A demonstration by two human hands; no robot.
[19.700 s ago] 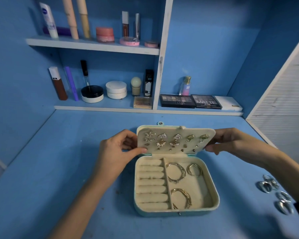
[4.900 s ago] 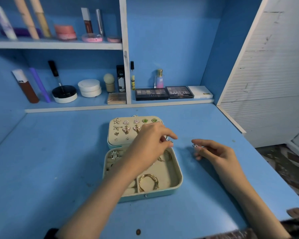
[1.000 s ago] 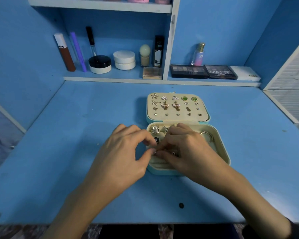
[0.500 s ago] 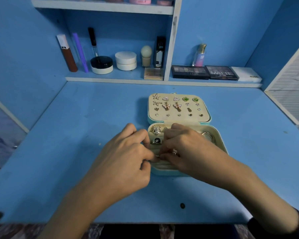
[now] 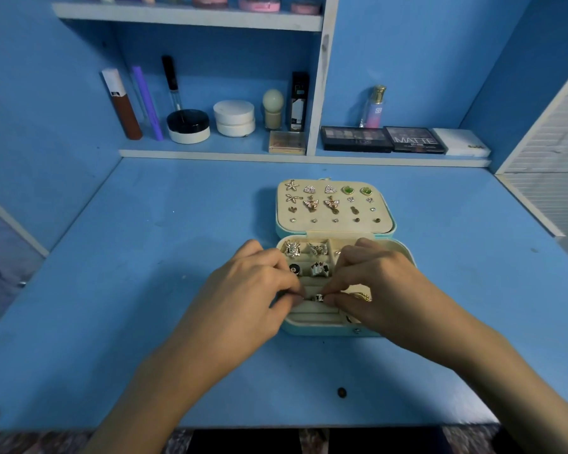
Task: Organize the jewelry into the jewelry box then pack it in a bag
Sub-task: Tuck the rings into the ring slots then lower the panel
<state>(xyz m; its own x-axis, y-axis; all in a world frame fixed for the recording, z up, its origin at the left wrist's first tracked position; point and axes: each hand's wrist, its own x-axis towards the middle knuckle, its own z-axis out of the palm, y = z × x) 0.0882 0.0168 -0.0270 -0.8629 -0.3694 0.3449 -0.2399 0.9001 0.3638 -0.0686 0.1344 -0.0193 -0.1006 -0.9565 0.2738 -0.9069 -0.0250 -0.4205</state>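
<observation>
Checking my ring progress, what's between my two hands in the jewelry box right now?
In the head view, a small ring sits between the left hand and right hand, inside the jewelry box.

Left hand (image 5: 243, 296) and right hand (image 5: 381, 286) pinch a ring (image 5: 317, 297) inside the open jewelry box (image 5: 328, 329). Earrings (image 5: 329, 202) sit at twelve o'clock.

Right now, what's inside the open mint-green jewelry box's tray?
Four rings in cream rolls; a fifth ring pinched by left hand and right hand, which mostly cover the right compartment.
</observation>
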